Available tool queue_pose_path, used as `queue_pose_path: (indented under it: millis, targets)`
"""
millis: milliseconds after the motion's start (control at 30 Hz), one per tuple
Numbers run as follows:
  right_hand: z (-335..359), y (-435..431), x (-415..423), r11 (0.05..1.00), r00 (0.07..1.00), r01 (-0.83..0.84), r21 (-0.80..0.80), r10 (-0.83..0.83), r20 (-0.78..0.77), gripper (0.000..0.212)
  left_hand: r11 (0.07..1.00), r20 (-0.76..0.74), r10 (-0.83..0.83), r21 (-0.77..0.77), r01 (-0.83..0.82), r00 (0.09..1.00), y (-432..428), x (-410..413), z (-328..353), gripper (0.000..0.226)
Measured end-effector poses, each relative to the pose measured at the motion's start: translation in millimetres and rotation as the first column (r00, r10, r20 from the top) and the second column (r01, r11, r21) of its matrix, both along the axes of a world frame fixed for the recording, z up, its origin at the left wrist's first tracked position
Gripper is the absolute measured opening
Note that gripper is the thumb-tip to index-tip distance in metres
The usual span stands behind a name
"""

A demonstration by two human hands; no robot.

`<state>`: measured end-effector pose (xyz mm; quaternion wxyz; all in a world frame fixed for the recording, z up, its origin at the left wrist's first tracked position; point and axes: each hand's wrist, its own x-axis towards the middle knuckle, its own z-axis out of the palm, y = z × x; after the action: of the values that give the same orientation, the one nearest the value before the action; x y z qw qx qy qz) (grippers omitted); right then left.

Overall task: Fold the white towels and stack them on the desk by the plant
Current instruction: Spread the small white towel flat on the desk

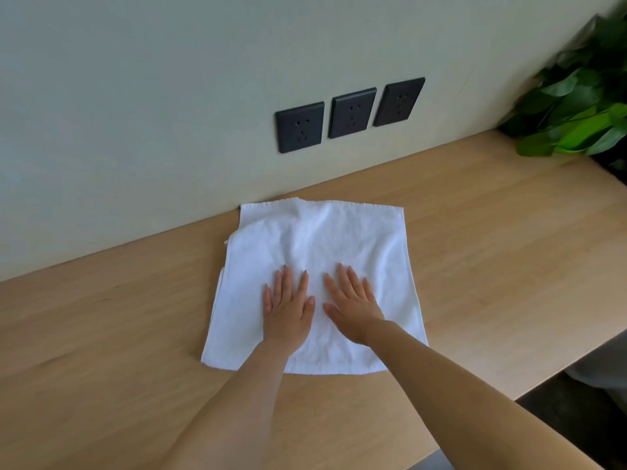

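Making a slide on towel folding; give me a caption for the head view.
The left hand and right hand lie flat on a white towel on the desk, plant at far right.

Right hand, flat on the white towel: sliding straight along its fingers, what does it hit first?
The right hand would cross the rest of the white terry towel, then likely meet the pale wall behind the wooden desk; nothing else lies between.

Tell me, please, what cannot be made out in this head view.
Head view:
- White towel: how many layers; the top layer hides them.
- Towel under the left hand and right hand: covered.
- Plant: blurred, cut by the right edge; pot unseen.
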<state>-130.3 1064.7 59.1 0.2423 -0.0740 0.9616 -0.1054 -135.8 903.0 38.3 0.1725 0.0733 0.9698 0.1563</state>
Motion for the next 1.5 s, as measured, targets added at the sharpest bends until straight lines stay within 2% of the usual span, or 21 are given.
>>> queue_pose_path:
  millis: [133, 300, 467, 600, 700, 833, 900, 933, 1000, 1067, 1133, 1200, 1300, 1367, 1500]
  targets:
    - [-13, 0, 8, 0.999, 0.998, -0.006, 0.038, 0.008, -0.059, 0.066, 0.998, -0.169, -0.006, -0.055, -0.004, 0.986, 0, 10, -10, 0.065]
    - [-15, -6, 22, 0.998, 0.991, 0.049, 0.039, -0.044, -0.126, 0.066, 0.999, -0.212, -0.017, -0.042, 0.008, 0.977, -2, 15, -14, 0.066]
    - [-23, -17, 43, 0.988, 0.958, 0.147, -0.058, -0.156, -0.239, 0.061, 0.985, -0.251, -0.163, -0.097, 0.143, 0.954, -15, 14, -18, 0.070]
    - [-23, -16, 30, 0.992, 0.915, 0.088, -0.095, -0.118, -0.386, 0.053, 0.950, -0.258, -0.309, -0.126, 0.285, 0.915, -31, 6, -21, 0.068]
    - [-17, -11, 5, 0.992, 0.884, 0.064, -0.105, -0.105, -0.456, 0.053, 0.877, -0.270, -0.480, -0.162, 0.452, 0.835, -48, -3, -21, 0.066]
    - [-11, -8, -20, 0.994, 0.876, 0.021, -0.110, -0.071, -0.477, 0.054, 0.723, -0.288, -0.690, -0.235, 0.650, 0.664, -70, -22, -22, 0.066]
    - [-11, -8, -26, 0.996, 0.887, -0.020, -0.087, -0.023, -0.461, 0.051, 0.665, -0.293, -0.746, -0.284, 0.691, 0.598, -78, -33, -22, 0.067]
    - [-12, -9, -28, 0.997, 0.897, -0.041, -0.068, 0.007, -0.442, 0.052, 0.664, -0.299, -0.747, -0.300, 0.685, 0.594, -81, -36, -21, 0.067]
    - [-15, -11, -29, 0.996, 0.921, -0.076, -0.045, 0.052, -0.386, 0.060, 0.739, -0.318, -0.673, -0.278, 0.613, 0.667, -85, -36, -18, 0.067]
    - [-15, -15, -24, 0.997, 0.952, -0.071, -0.028, 0.059, -0.299, 0.072, 0.870, -0.351, -0.492, -0.196, 0.452, 0.796, -81, -27, -14, 0.069]
    - [-16, -19, -18, 0.999, 0.965, -0.048, -0.001, 0.046, -0.258, 0.075, 0.962, -0.361, -0.271, -0.118, 0.245, 0.892, -66, -17, -12, 0.069]
    - [-21, -22, -11, 1.000, 0.964, 0.006, -0.006, -0.008, -0.268, 0.070, 0.998, -0.338, -0.062, -0.046, 0.049, 0.939, -44, -11, -12, 0.064]
    - [-30, -27, 5, 0.995, 0.928, 0.100, 0.005, -0.092, -0.361, 0.057, 0.980, -0.301, 0.191, 0.014, -0.196, 0.934, -18, -8, -15, 0.061]
    - [-35, -29, 16, 0.989, 0.911, 0.146, 0.002, -0.133, -0.390, 0.053, 0.977, -0.310, 0.201, -0.005, -0.213, 0.929, -15, -6, -19, 0.061]
    - [-36, -35, 27, 0.986, 0.898, 0.162, -0.035, -0.162, -0.410, 0.052, 0.995, -0.351, 0.061, -0.055, -0.085, 0.934, -28, -2, -24, 0.063]
